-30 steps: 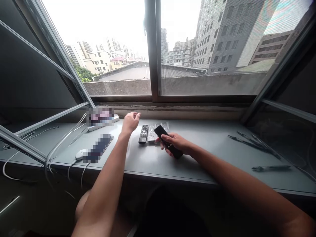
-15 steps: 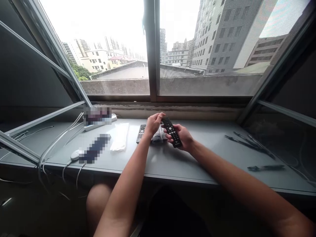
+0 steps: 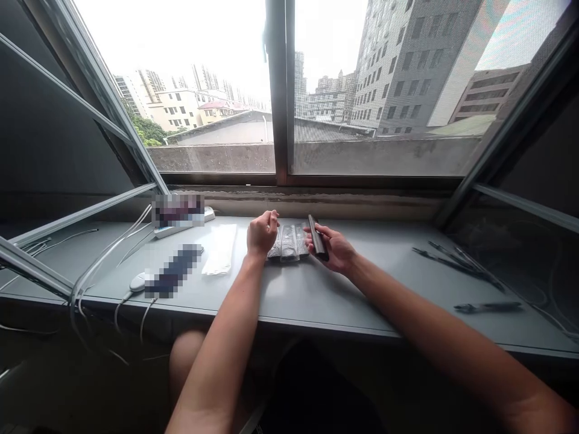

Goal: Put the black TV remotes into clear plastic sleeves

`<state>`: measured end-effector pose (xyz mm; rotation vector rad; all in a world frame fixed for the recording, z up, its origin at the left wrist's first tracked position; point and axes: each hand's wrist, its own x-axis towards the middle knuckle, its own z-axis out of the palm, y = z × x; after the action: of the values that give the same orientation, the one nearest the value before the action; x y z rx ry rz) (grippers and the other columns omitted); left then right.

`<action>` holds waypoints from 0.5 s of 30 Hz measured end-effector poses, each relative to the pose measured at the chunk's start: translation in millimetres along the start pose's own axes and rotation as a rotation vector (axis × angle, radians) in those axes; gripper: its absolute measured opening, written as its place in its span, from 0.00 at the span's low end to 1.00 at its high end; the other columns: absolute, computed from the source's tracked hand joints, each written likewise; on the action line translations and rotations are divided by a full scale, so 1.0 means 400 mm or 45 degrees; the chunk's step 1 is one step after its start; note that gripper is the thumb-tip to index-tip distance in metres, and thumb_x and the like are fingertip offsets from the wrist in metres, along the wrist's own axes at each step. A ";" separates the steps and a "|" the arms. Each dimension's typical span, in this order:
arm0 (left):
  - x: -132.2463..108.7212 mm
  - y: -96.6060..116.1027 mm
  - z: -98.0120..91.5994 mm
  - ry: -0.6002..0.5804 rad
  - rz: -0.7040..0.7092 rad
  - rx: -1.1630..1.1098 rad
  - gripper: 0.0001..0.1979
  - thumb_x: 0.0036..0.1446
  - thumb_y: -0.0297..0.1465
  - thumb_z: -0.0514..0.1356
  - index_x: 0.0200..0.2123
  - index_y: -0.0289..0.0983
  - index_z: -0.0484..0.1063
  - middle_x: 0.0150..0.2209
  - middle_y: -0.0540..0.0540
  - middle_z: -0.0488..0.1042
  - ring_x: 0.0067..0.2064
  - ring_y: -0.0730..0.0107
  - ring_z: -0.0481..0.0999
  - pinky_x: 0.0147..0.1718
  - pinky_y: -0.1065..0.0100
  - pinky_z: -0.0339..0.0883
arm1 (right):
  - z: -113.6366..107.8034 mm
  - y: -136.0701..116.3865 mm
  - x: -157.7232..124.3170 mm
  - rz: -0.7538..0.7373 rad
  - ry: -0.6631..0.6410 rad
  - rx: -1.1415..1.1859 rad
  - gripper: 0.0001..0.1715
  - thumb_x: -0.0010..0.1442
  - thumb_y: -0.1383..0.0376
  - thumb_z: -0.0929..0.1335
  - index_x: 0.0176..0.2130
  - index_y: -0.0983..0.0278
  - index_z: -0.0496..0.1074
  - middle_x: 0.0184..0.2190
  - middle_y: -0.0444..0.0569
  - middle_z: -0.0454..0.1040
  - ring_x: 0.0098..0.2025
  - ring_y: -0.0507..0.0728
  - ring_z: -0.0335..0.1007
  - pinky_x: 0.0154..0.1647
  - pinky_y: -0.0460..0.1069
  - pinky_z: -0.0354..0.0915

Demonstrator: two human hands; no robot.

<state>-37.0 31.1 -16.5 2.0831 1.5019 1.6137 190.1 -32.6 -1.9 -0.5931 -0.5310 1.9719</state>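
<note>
My right hand [image 3: 335, 247] is closed around a black remote control [image 3: 318, 239], held a little above the desk. The remote is turned so that its plain dark side shows and its buttons are hidden. To the left, my left hand [image 3: 262, 234] is closed, its fingers curled inward; whatever may be inside them is hidden. Between the two hands lie clear plastic packets [image 3: 289, 242] with a dark edge under them. They rest on the grey desk [image 3: 312, 295]. The second remote beside the packets does not show, as my left hand covers that spot.
A folded white sheet [image 3: 219, 249] lies left of my hands. Farther left are a blurred dark object [image 3: 175, 271], a white round charger [image 3: 138, 282], a power strip [image 3: 208, 214] and white cables [image 3: 97, 259]. Dark cables [image 3: 456, 265] lie at right. A window frame [image 3: 281, 90] rises behind.
My left hand has left the remote's upper end and moved left, closing. My right hand has rolled the remote over, from buttons showing to its plain side. More of the packets shows.
</note>
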 end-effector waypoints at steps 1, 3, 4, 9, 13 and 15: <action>-0.001 0.001 0.001 -0.010 0.006 0.015 0.20 0.76 0.42 0.51 0.39 0.42 0.79 0.32 0.47 0.83 0.34 0.63 0.82 0.36 0.66 0.69 | 0.000 0.001 0.003 -0.014 0.066 -0.022 0.15 0.76 0.62 0.64 0.55 0.68 0.71 0.30 0.49 0.74 0.29 0.55 0.73 0.29 0.48 0.80; -0.002 0.003 -0.001 -0.019 0.008 0.032 0.20 0.76 0.42 0.50 0.39 0.42 0.79 0.32 0.47 0.83 0.34 0.62 0.82 0.35 0.65 0.69 | -0.002 0.000 0.007 -0.025 0.161 -0.033 0.17 0.77 0.60 0.63 0.55 0.70 0.71 0.35 0.54 0.77 0.34 0.57 0.78 0.34 0.51 0.82; -0.003 0.005 -0.002 -0.018 0.005 0.037 0.21 0.76 0.42 0.50 0.39 0.42 0.79 0.32 0.47 0.83 0.34 0.62 0.82 0.36 0.65 0.69 | -0.003 -0.002 0.007 -0.021 0.175 -0.015 0.20 0.78 0.58 0.61 0.55 0.70 0.70 0.38 0.57 0.79 0.35 0.58 0.79 0.33 0.51 0.82; -0.002 0.008 -0.008 -0.030 -0.012 0.046 0.22 0.77 0.43 0.48 0.39 0.41 0.79 0.33 0.46 0.83 0.35 0.61 0.83 0.36 0.65 0.69 | -0.020 -0.017 0.001 0.004 -0.057 0.095 0.27 0.79 0.54 0.54 0.58 0.68 0.69 0.38 0.56 0.77 0.25 0.53 0.69 0.14 0.43 0.66; -0.003 0.006 -0.006 -0.020 -0.016 0.029 0.21 0.77 0.42 0.49 0.39 0.42 0.78 0.32 0.47 0.83 0.35 0.62 0.82 0.37 0.65 0.69 | -0.024 -0.015 0.000 0.043 -0.126 0.058 0.21 0.77 0.60 0.58 0.56 0.70 0.71 0.28 0.46 0.69 0.21 0.51 0.61 0.11 0.42 0.62; -0.004 0.006 -0.006 -0.020 -0.019 0.026 0.21 0.77 0.42 0.49 0.39 0.42 0.78 0.32 0.47 0.83 0.34 0.62 0.82 0.36 0.65 0.69 | -0.016 -0.009 0.003 -0.002 -0.016 0.036 0.18 0.76 0.59 0.61 0.53 0.69 0.71 0.27 0.45 0.68 0.20 0.50 0.62 0.11 0.42 0.62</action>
<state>-37.4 27.7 -15.1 2.0852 1.5312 1.5798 195.9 -29.3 -4.9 -0.5624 -0.5104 1.9794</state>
